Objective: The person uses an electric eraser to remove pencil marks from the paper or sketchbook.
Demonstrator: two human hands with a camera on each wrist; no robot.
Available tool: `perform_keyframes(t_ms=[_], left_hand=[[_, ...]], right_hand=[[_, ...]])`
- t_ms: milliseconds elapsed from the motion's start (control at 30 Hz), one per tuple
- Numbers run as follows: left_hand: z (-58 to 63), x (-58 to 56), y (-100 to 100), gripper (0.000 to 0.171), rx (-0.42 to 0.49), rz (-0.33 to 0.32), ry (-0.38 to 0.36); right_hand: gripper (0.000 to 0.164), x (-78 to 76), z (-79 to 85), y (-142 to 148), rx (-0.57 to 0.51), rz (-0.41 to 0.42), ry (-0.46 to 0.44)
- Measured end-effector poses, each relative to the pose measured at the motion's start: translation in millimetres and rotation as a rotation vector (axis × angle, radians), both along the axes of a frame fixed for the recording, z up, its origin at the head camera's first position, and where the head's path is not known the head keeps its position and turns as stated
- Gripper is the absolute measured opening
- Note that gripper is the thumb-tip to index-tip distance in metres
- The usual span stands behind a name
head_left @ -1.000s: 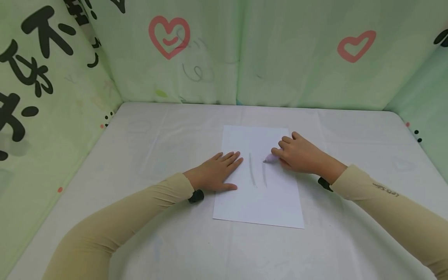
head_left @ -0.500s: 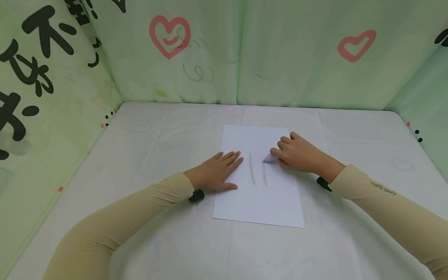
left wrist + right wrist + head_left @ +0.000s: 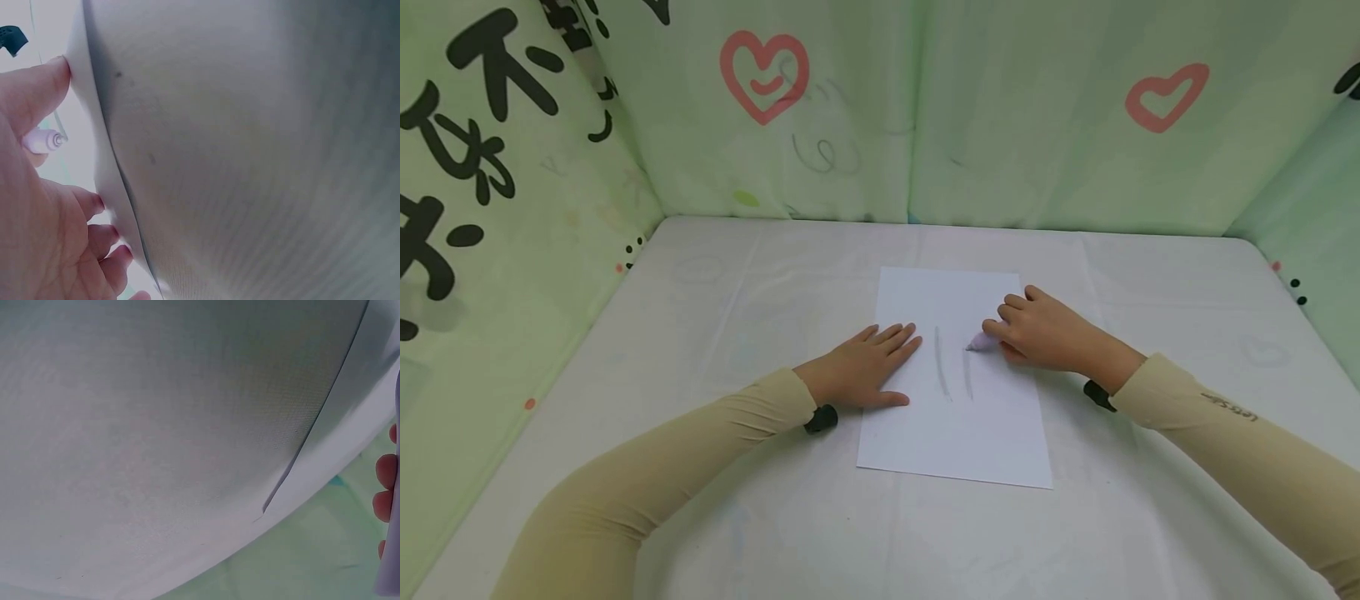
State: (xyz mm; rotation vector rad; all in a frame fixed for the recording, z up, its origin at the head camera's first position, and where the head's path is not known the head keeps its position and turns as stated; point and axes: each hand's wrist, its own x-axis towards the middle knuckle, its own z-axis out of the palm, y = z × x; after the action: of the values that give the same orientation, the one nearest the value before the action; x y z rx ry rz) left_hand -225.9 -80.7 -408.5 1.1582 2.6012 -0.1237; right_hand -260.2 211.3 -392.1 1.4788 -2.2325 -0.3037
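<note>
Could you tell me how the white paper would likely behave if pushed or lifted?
The white paper looks thin, so it would probably flop when lifted. Lying flat, it might slide or buckle under a push, but the left hand resting there should steady it.

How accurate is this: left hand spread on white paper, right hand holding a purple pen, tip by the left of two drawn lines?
Wrong line: the purple pen has its tip by the right drawn line, as the head view shows. The left hand and right hand are as stated.
</note>
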Motion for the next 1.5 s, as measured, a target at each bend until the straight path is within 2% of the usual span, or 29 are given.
perform_keyframes(t_ms=[233,600,1033,1500], left_hand=[[-0.9,-0.2,0.7,0.085,-0.002,0.003,-0.008],[0.7,0.1,1.1,0.085,-0.012,0.012,-0.010],[-1.4,0.5,2.5,0.085,-0.012,0.013,-0.018],[-1.7,-0.6,2.3,0.086,-0.027,0.010,-0.001]], right_hand=[[0.021,-2.9,-1.2,-2.9,-0.005,0.000,-0.003],[0.023,2.6,0.5,2.2,0.017,-0.012,-0.018],[0.021,-3.5,-0.7,-4.4,-0.008,0.020,0.009],[0.023,2.2,0.7,1.3,0.010,0.011,-0.010]])
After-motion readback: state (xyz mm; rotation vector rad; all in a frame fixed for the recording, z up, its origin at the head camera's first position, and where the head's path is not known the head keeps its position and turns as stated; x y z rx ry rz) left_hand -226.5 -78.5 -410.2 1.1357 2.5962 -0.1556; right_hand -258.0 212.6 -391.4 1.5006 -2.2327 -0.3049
